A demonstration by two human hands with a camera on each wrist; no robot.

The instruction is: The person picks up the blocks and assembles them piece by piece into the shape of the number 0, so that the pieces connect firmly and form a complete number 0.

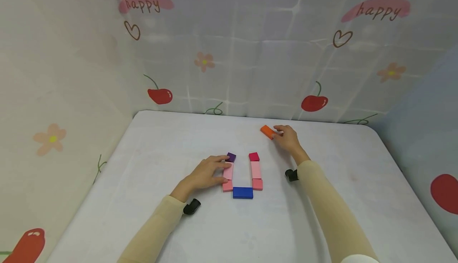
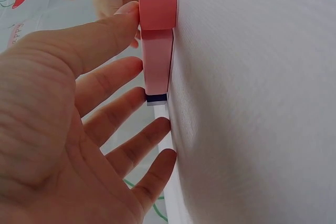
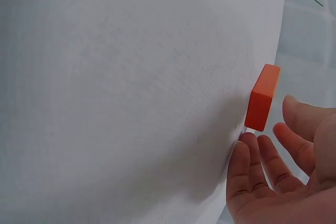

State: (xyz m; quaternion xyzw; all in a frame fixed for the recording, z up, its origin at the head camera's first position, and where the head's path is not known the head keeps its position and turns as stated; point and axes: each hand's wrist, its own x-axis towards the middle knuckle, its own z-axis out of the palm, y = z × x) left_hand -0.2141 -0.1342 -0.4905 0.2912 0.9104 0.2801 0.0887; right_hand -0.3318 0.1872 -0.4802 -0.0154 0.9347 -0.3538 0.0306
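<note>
On the white table lie small coloured blocks. The left column has a purple block (image 1: 231,157), a light pink block (image 1: 228,172) and a darker pink block (image 1: 227,186). My left hand (image 1: 205,172) lies along this column with fingers spread; in the left wrist view its thumb and some fingertips touch the pink blocks (image 2: 158,3). At the far side, my right hand (image 1: 287,139) is beside an orange block (image 1: 266,132). The right wrist view shows a small gap between its thumb and the orange block (image 3: 264,98), with the fingers loosely bent.
The right column has a red block (image 1: 254,156), a light pink block (image 1: 255,170) and a darker pink block (image 1: 257,184). A blue block (image 1: 243,193) lies between the columns' near ends. A patterned curtain (image 1: 250,76) hangs behind the table (image 1: 179,135).
</note>
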